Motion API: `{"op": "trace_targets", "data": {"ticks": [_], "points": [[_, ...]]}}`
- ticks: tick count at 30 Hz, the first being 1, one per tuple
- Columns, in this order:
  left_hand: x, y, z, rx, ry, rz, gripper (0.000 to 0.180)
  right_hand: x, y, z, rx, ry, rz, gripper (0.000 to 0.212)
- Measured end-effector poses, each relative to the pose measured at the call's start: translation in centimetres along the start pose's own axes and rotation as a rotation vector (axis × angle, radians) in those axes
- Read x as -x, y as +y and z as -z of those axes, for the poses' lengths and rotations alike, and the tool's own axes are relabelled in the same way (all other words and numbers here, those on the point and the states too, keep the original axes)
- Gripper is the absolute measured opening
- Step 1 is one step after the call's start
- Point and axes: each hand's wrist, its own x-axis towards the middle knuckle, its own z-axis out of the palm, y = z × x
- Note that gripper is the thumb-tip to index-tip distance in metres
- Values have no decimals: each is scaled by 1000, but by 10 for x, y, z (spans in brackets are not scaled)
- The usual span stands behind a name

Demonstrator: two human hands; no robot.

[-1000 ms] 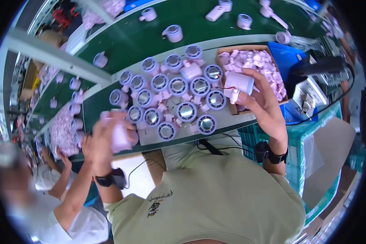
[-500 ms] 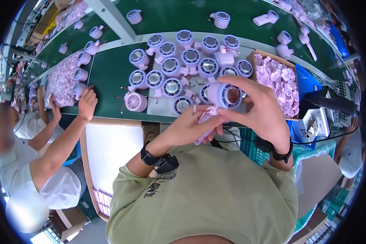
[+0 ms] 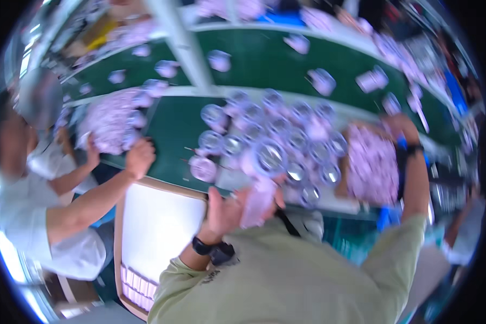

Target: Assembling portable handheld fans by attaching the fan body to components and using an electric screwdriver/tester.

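A lilac handheld fan [image 3: 258, 204] with a round, shiny-centred head lies across the fingers of my left hand [image 3: 228, 209]. Its handle points toward me, and the thumb sticks out at the side. Beyond it, several lilac fan heads [image 3: 252, 113] stand grouped on the green table, some with thin wires. My right hand [image 3: 402, 127] reaches to the far right corner of the carton [image 3: 342, 181] of small pink plastic parts [image 3: 371, 164]. Motion smears its fingers, so whether they hold anything does not show.
On the left, a co-worker's hand [image 3: 140, 157] rests by a bag of pink parts [image 3: 107, 121]. A green conveyor belt [image 3: 264, 59] with scattered fan pieces runs behind a pale rail. An open carton [image 3: 162, 227] with a white inside stands left of me.
My right hand has let go of the fan head and moved right and away to the parts carton. The fan stays in my left hand. The whole view has shifted and blurred.
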Motion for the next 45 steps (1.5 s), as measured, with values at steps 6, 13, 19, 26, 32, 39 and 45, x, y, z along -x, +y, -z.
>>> {"op": "trace_targets", "data": {"ticks": [6,13,19,26,32,39,45], "points": [[19,7,12,151,78,43,89,-23,28,2,-107,-608,-753,30],[26,6,24,-50,128,-109,70,-109,-95,-1,-40,-312,-467,48],[28,19,22,-273,91,-88,58,-120,-126,-19,4,-232,-300,55],[25,19,20,-498,144,-17,50,-123,-111,-10,-173,-345,-406,56],[22,9,23,-379,191,-58,56,-134,-139,-4,-99,-402,-510,52],[21,7,20,-295,306,1,56,-123,-117,-16,10,-226,-284,51],[16,7,17,-367,378,17,57,-108,-80,-18,146,-369,-362,48]]}}
